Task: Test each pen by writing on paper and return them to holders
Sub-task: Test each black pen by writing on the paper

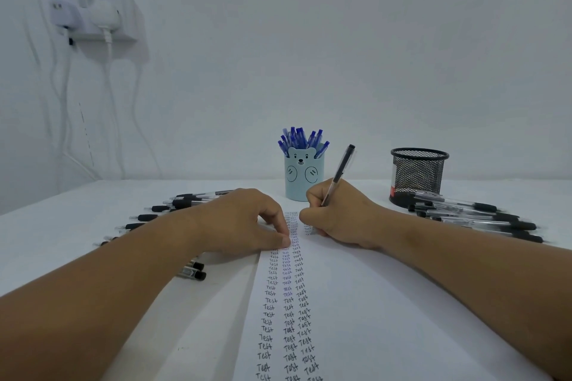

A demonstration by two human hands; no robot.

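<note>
We pinch the black pen (338, 176) in our right hand (335, 216), tip at the far end of the paper (356, 303), while our left hand (244, 221) presses it to the desk (46, 244) with curled fingers. Best write lightly, then drop it in the mesh holder (418, 175).

A black pen (339, 175) is held tilted, its tip down on the paper (356, 312) near the far end. The white paper is covered by three columns of "Test". Blue pens (301, 139) are stood in a bear holder (301, 178). A black mesh holder (418, 175) is seen right. Black pens lie left (161, 216) and right (476, 215).
</note>
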